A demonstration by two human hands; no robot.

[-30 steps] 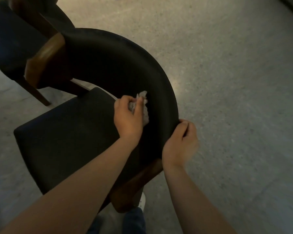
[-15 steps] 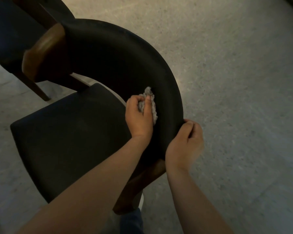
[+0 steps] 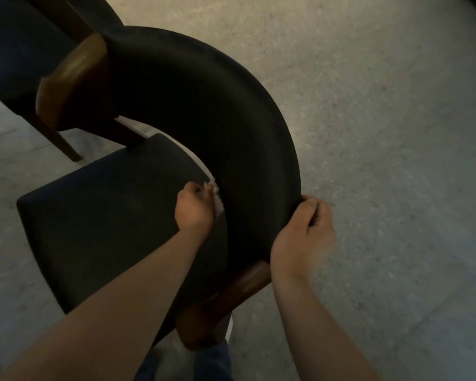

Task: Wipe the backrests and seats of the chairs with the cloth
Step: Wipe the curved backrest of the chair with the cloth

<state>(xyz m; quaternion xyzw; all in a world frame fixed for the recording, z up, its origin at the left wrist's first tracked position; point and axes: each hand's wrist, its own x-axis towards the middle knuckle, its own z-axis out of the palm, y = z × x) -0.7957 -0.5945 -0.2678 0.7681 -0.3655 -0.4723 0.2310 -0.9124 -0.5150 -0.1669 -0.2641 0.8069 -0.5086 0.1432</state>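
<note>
The left hand (image 3: 194, 207) is curled round the small pale cloth (image 3: 217, 200) and presses it low on the inside of the black backrest (image 3: 204, 105). The right hand (image 3: 302, 232) holds the top edge of the backrest, with its fingers wrapped over it. The seat (image 3: 107, 210) lies under the backrest with a gap between them. I think the cloth could slip into that gap if the hand pushes too low. The chair might slide if the right hand lets go.
</note>
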